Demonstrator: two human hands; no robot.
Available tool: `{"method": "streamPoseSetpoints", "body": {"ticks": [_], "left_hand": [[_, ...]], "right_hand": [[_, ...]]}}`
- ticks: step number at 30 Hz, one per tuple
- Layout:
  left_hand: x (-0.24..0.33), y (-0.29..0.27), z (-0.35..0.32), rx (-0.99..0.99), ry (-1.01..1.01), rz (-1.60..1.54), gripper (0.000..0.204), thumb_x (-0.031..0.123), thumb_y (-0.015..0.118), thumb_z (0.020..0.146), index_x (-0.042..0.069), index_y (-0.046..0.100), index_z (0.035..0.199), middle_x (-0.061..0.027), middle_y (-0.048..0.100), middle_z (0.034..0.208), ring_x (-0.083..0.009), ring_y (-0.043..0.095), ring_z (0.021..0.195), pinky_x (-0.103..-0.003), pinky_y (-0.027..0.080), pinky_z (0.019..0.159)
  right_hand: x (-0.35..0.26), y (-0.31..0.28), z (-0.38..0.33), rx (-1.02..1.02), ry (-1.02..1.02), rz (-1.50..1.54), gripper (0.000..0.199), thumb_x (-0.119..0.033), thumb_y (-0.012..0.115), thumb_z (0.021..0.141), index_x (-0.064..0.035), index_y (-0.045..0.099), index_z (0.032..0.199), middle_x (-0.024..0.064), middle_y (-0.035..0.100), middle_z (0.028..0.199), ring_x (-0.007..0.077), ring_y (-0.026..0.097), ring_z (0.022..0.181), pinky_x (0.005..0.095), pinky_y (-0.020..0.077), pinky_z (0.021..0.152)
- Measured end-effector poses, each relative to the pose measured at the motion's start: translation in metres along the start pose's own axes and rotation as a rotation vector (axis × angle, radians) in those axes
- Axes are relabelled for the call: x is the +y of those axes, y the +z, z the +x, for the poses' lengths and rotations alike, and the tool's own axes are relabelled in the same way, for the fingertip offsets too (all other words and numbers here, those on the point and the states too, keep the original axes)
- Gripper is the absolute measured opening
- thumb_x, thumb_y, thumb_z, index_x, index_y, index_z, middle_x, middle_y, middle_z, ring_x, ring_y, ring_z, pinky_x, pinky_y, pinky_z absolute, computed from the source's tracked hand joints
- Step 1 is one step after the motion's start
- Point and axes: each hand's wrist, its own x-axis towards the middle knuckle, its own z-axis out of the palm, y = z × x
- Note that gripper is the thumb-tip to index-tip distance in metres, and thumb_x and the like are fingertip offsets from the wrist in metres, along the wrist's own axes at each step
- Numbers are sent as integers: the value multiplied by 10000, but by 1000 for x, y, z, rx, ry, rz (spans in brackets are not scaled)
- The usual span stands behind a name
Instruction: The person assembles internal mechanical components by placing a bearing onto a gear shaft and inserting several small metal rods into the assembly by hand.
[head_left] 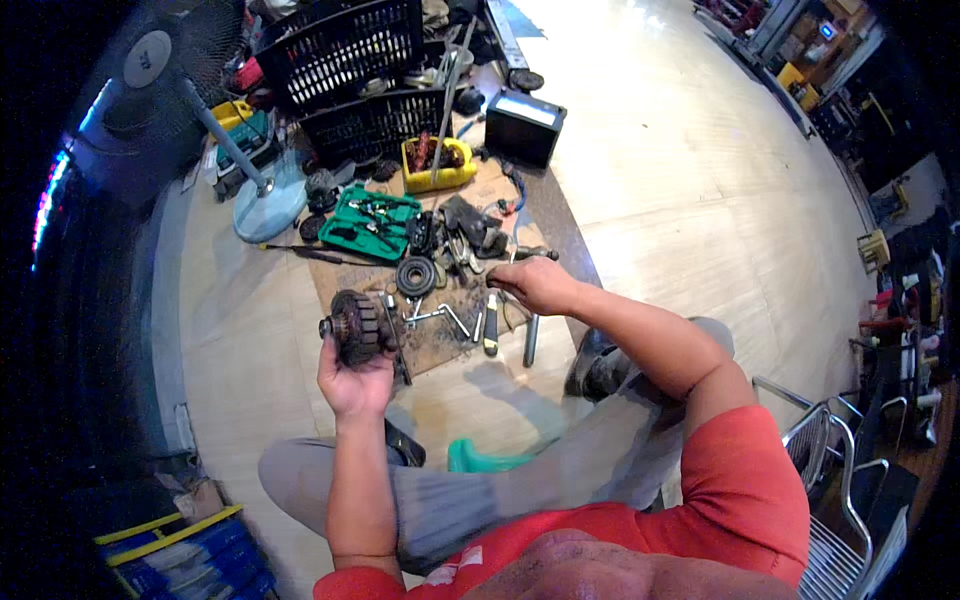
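Observation:
My left hand (358, 388) is palm up, with its fingers around a dark, greasy clutch basket (360, 325), a slotted metal drum with a short shaft at one side. It is held up left of the stained cardboard (430, 350). My right hand (540, 287) reaches over the cardboard with its fingers pinched together; what they hold, if anything, is hidden. Below that hand lie a screwdriver with a yellow and black handle (491, 325) and a metal tube (531, 340). Between the hands are a dark round ring (416, 276) and a bent wrench (455, 320).
A green tool case (370, 222), a yellow container (437, 178) with greasy parts and a black box (524, 127) stand beyond. Black crates (345, 50) are stacked behind. A pedestal fan (270, 210) stands left, a metal chair (835, 500) right.

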Motion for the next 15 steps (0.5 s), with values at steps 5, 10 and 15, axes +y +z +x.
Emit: {"method": "streamPoseSetpoints", "body": {"ticks": [5,10,15], "left_hand": [[15,-9,-8,-143,31,-43,557,430,532,879,90,526,1321,-123,572,1301,-339,542,1184,-481,463,929],[21,-10,-11,-73,1,-110,502,419,539,872,114,570,1270,-100,618,1236,-327,564,1140,-501,460,933],[-6,-27,-11,-113,-83,6,500,367,520,891,68,529,1292,-104,592,1264,-312,572,1126,-442,456,942]], "right_hand": [[37,4,-7,68,20,-117,113,-228,541,901,-146,581,969,177,634,792,412,607,750,507,469,647],[73,-11,-8,-2,71,-332,214,-176,555,846,-168,634,1045,155,664,846,382,635,760,474,498,646],[80,-15,-7,-269,299,-575,268,-183,546,848,-184,629,1103,118,683,917,365,646,854,464,503,734]]}}
